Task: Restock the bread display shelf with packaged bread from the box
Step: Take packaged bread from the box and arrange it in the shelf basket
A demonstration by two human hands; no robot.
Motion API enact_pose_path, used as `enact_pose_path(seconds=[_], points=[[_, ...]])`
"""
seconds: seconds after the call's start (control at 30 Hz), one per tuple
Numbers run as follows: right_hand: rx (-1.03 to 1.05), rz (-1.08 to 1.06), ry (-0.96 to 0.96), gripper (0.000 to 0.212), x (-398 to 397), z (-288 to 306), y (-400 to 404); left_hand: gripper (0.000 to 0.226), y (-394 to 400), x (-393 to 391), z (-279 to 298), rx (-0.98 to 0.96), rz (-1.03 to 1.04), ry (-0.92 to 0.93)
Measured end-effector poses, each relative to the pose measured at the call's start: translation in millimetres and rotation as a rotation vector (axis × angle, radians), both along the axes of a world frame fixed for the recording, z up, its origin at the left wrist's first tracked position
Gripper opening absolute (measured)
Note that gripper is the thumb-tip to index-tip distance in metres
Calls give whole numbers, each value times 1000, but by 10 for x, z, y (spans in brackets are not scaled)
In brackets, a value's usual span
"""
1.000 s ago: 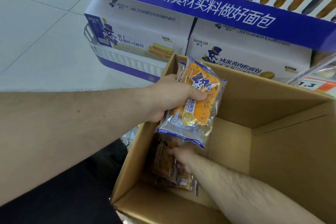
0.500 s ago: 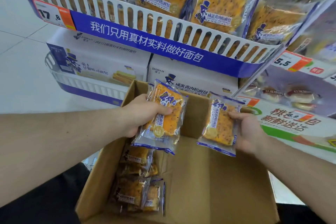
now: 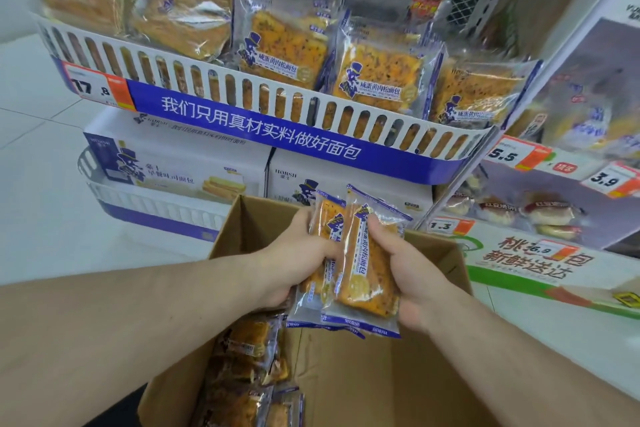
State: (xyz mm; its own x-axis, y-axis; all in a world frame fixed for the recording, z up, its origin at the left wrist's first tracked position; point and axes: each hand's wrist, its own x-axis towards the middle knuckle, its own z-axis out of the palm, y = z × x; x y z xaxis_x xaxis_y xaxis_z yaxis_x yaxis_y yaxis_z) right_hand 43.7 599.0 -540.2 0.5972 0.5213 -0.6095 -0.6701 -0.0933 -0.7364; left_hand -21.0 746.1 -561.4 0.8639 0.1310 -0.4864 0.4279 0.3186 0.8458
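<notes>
Over the open cardboard box point(image 3: 433, 288), my left hand point(image 3: 294, 260) grips one packaged bread point(image 3: 323, 243), and my right hand point(image 3: 405, 270) grips a second packaged bread point(image 3: 367, 270). The two packs are pressed together, upright, the right one in front. Several more packs point(image 3: 249, 364) lie in the box's left part. Above and behind stands the display shelf, a white slotted basket with a blue banner point(image 3: 263, 125), which holds several packs of the same bread point(image 3: 374, 76).
White bread cartons point(image 3: 173, 163) sit in a lower basket behind the box. To the right a lower shelf carries price tags point(image 3: 512, 156) and round buns point(image 3: 540, 215). White tiled floor point(image 3: 34, 184) lies to the left.
My right hand came out of the box with a pack and brought it against the pack in my left hand. The view tilted up, showing more of the shelf.
</notes>
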Motion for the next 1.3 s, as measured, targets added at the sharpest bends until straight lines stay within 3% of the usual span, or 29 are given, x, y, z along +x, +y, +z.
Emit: enact_pose_path(seconds=[0.2, 0.3, 0.43, 0.5, 0.6, 0.7, 0.83, 0.97, 1.1, 1.3], points=[[-5, 48, -50, 61, -15, 35, 48, 50, -76, 33, -34, -74, 86, -67], [-47, 56, -88, 63, -45, 19, 87, 62, -28, -47, -136, -134, 88, -186], [-110, 46, -107, 67, -35, 61, 111, 89, -71, 14, 71, -36, -73, -33], [-107, 58, -71, 64, -19, 117, 106, 87, -16, -8, 81, -63, -118, -34], [-60, 49, -79, 56, -6, 247, 103, 76, 57, 75, 106, -132, -23, -22], [-42, -59, -200, 54, -6, 368, 90, 81, 108, 93, 158, -227, 135, -113], [5, -295, -192, 87, -94, 371, 123, 76, 165, 166, 319, -286, 376, -225], [98, -232, -55, 80, -335, 403, 332, 63, 107, 170, 443, -306, 492, -306], [291, -315, -8, 50, -360, 473, 512, 63, 25, 128, 505, -260, 520, -353], [293, -312, -101, 54, -228, 553, 541, 60, 119, 135, 572, -184, 505, -373]])
